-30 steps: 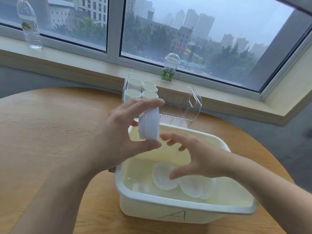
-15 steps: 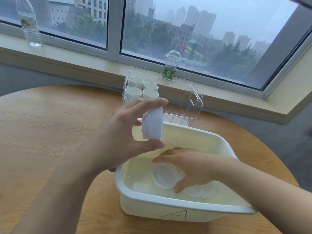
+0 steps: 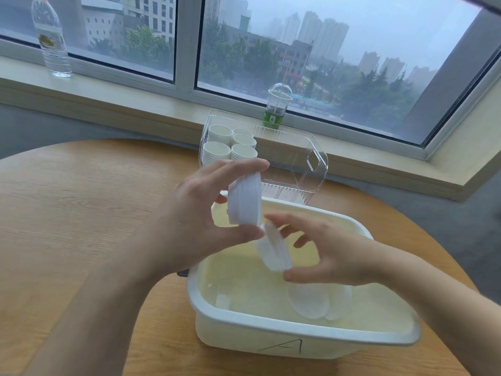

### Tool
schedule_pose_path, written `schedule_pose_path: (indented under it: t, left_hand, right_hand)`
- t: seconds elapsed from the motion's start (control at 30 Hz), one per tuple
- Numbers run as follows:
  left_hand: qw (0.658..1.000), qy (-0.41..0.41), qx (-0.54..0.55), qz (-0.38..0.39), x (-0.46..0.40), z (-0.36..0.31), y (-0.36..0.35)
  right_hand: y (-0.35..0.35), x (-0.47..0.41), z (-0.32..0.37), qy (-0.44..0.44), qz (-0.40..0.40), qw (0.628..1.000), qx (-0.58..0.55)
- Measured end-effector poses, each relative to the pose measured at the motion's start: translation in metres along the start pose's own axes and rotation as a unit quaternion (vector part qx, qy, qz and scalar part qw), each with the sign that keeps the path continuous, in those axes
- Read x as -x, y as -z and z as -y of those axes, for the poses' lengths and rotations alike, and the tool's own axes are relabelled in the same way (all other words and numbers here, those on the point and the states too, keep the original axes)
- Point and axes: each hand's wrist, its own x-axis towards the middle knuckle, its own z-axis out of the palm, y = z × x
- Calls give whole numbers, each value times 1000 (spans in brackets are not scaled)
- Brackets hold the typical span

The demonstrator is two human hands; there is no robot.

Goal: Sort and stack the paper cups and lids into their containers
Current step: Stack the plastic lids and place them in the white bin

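Observation:
My left hand [image 3: 195,221] grips a stack of white lids [image 3: 245,200] on edge between thumb and fingers, above the far left corner of the cream tub marked A [image 3: 282,346]. My right hand [image 3: 330,253] pinches a single white lid [image 3: 273,249] just below and right of that stack, nearly touching it. Loose lids [image 3: 309,299] lie on the tub's floor at the right. Behind the tub stands a clear plastic bin [image 3: 314,164] with stacks of white paper cups [image 3: 230,143] in its left half.
The round wooden table [image 3: 81,213] carries the tub and bin. On the windowsill stand a water bottle [image 3: 51,39] at far left and a domed cup with a green label [image 3: 278,105] behind the bin.
My right hand dipped into the tub, picked up one lid and lifted it up to the stack. My left hand kept the stack in about the same place.

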Motion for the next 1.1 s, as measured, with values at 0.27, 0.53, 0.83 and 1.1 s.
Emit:
schedule_pose_path:
  t: [0.27, 0.53, 0.83, 1.1]
  left_hand:
    - [1000, -3, -7, 2, -2, -4, -5]
    - [1000, -22, 3, 10, -2, -7, -12]
    - [999, -30, -4, 18, -1, -6, -11]
    - [999, -39, 4, 17, -2, -10, -12]
  right_hand:
    - [24, 11, 7, 18, -142, 968, -205]
    - [21, 5, 25, 41, -146, 965, -216]
    - [23, 2, 28, 41, -134, 970, -200]
    - [21, 1, 31, 45, -148, 965, -211]
